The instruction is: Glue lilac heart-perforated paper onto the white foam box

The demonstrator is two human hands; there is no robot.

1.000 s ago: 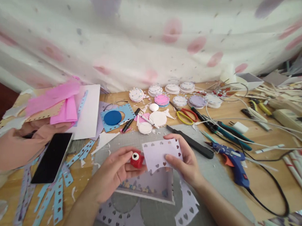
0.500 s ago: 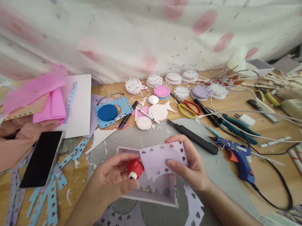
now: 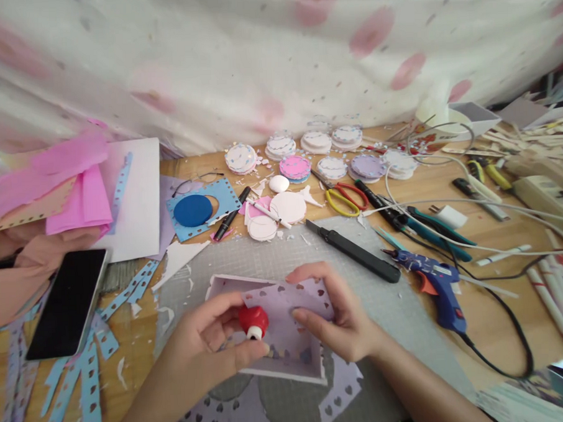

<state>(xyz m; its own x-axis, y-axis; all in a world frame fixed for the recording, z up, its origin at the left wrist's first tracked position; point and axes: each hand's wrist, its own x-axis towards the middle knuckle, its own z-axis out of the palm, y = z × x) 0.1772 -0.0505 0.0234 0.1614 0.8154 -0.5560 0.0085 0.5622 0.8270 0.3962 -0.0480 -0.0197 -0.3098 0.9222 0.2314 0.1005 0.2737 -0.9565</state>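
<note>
Our left hand [image 3: 208, 345] grips the red heart punch [image 3: 253, 321], right hand [image 3: 335, 317] pinches the lilac card [image 3: 290, 310] at 3 o'clock; top edge punched, lower edge seemingly left.

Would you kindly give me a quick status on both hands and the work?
Left hand grips red punch. Right hand pinches lilac heart-punched paper over shallow tray. Craft knife and blue glue gun lie apart, right.

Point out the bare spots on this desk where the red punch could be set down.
Bare grey mat lies between the white tray and the black knife; more right of the right hand, before the glue gun. Crowded: the discs behind and paper strips left.
</note>
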